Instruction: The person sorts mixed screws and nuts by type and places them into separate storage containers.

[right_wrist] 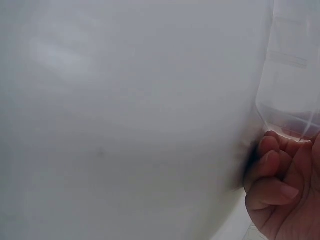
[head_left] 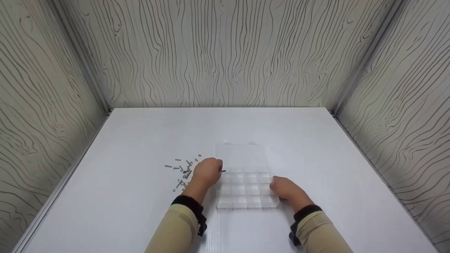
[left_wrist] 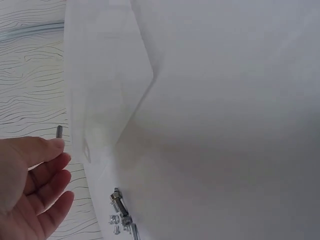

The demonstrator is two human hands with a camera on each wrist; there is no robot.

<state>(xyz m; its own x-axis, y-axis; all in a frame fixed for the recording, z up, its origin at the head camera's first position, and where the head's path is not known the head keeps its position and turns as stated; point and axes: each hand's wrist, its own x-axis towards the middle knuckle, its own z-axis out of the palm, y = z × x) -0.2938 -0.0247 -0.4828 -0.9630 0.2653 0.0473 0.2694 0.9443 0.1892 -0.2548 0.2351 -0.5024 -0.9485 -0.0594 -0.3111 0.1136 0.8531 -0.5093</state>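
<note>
On the white desk (head_left: 140, 140) a clear compartment box (head_left: 246, 191) lies open, its cells hard to make out. Left hand (head_left: 207, 173) pinches a screw (head_left: 223, 170) at the box's left edge, beside loose screws (head_left: 182, 170). Right hand (head_left: 286, 189) grips the box's right side with curled fingers (right_wrist: 272, 165).

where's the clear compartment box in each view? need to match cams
Head: clear compartment box sits centre, low on the white table, lid open away from the person, between the left hand and right hand.
Left wrist: translucent panel of it, upper left, past the hand.
Right wrist: its corner at the right edge, above the fingers.
Shared landmark: the white table.
</note>
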